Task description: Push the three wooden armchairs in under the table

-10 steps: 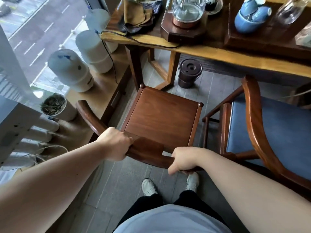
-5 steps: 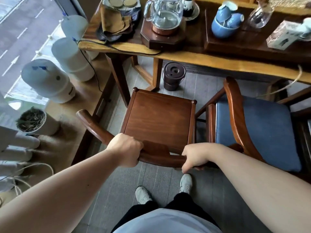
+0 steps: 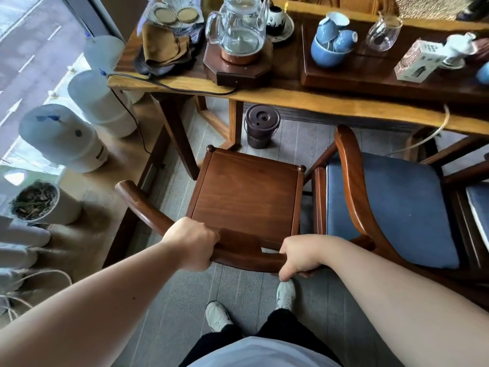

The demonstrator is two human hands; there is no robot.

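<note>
A dark reddish-brown armchair with a bare flat wooden seat, small round knobs at the front corners and a curved back rail is gripped on that rail by both hands; left hand is clenched around the rail left of centre, right hand is wrapped over it on the right. The chair is placed on grey floor, front edge just short of the table, seat not under it. A second armchair with blue cushion is set just beside it on the right
</note>
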